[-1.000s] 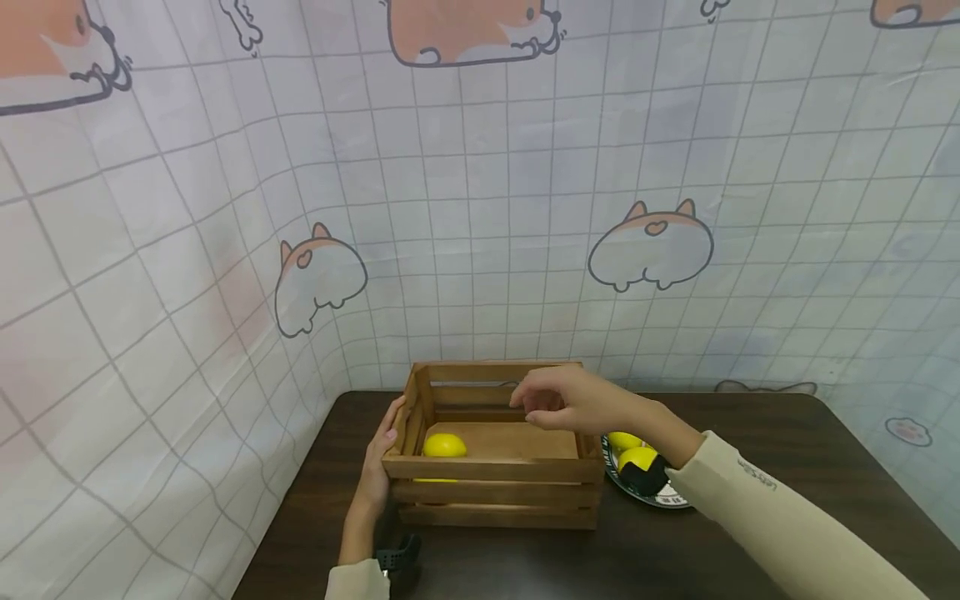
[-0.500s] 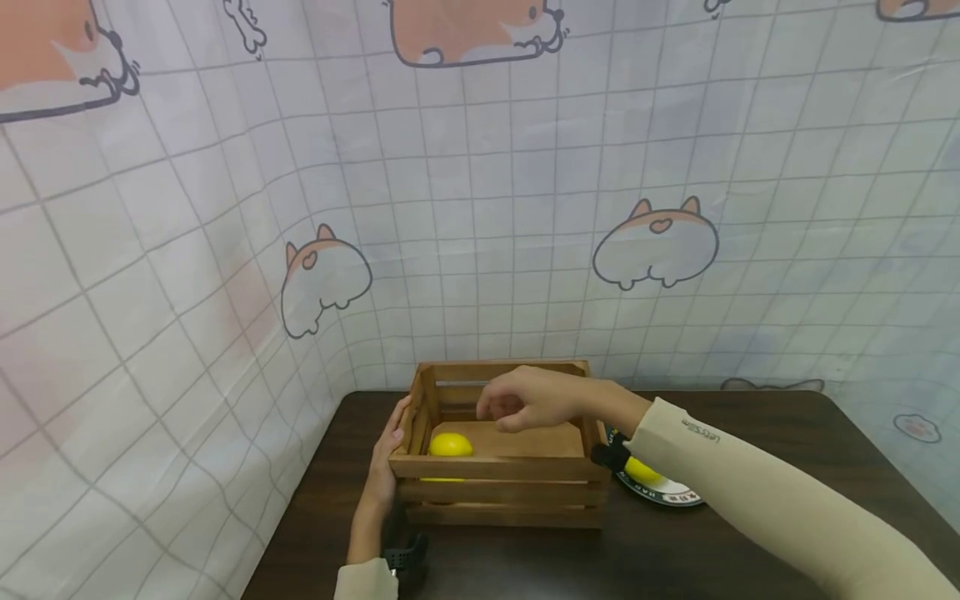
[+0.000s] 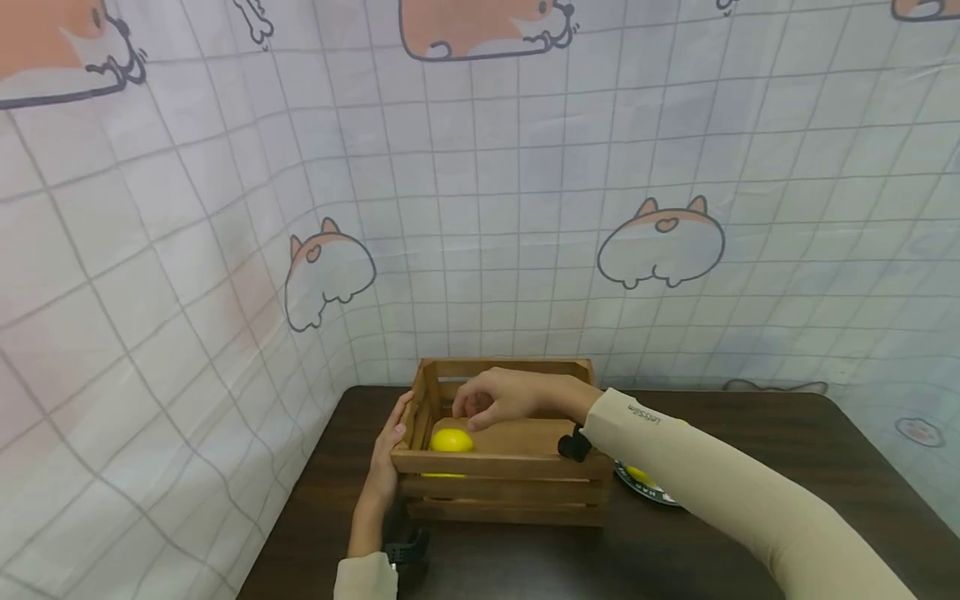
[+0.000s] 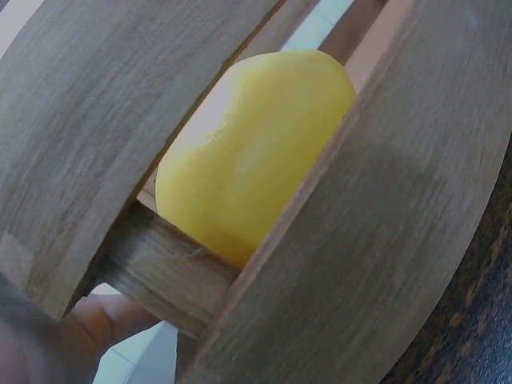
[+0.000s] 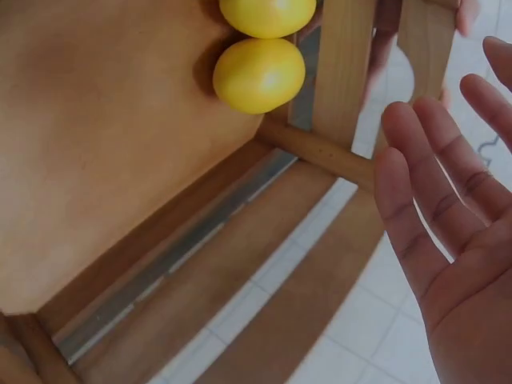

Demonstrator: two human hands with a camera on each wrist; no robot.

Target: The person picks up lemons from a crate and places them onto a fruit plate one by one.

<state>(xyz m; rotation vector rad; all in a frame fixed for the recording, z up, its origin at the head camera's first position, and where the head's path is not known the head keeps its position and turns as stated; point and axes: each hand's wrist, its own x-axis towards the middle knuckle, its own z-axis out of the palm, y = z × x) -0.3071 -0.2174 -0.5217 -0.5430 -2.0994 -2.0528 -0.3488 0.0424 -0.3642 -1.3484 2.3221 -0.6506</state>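
A slatted wooden crate (image 3: 510, 467) stands on the dark table. My left hand (image 3: 386, 458) grips its left side at the top rim. Inside, at the left end, lie two yellow lemons; one lemon (image 3: 452, 440) shows above the front slat, and the right wrist view has a lemon (image 5: 259, 76) beside another lemon (image 5: 268, 14). Through the slats the left wrist view catches a lemon (image 4: 256, 152) close up. My right hand (image 3: 502, 396) hovers over the crate, just right of the lemons, its fingers loosely bent and holding nothing.
To the right of the crate is a patterned plate (image 3: 656, 497) with a lemon (image 3: 640, 476) on it, partly hidden by my right sleeve (image 3: 720, 475). A black strap (image 3: 405, 550) sits at my left wrist. Behind the table (image 3: 810, 467) hangs a gridded, dog-printed cloth (image 3: 510, 208).
My right hand has moved left across the crate toward the lemon end, and its sleeve now covers more of the plate. The left hand stays on the crate's side.
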